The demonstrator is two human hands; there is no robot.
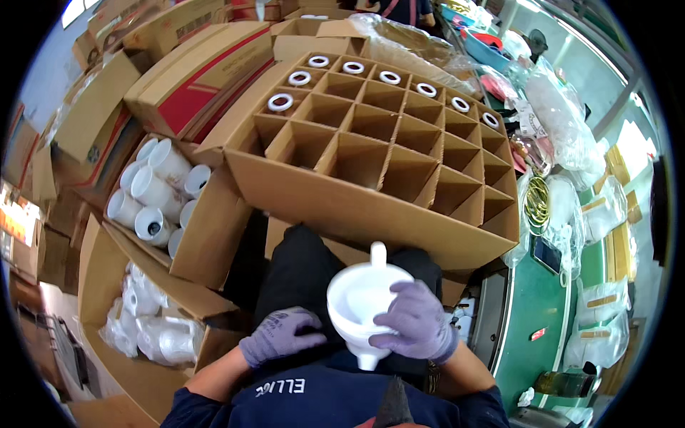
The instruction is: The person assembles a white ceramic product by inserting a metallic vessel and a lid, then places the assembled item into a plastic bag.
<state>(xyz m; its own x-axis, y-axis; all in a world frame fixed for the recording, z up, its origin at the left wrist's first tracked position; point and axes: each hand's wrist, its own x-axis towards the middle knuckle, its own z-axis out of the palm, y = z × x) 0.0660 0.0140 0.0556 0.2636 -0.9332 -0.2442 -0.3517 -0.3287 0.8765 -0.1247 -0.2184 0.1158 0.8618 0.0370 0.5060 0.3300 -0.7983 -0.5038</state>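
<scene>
Nearest, the right hand (417,321) closes its grip round a white funnel-shaped cup (364,299) over the lap; the left hand (278,337) rests empty, fingers curled. Beyond, the divided carton (371,214) has only its far row filled, most cells unfilled.

Both hands (282,335) (417,321) wear matt purple knit cloth gloves. The white funnel (360,303) looks like smooth, slightly glossy plastic. The divided box (378,153) is matt brown cardboard; the bagged white pieces (153,335) sit in shiny clear plastic film.
</scene>
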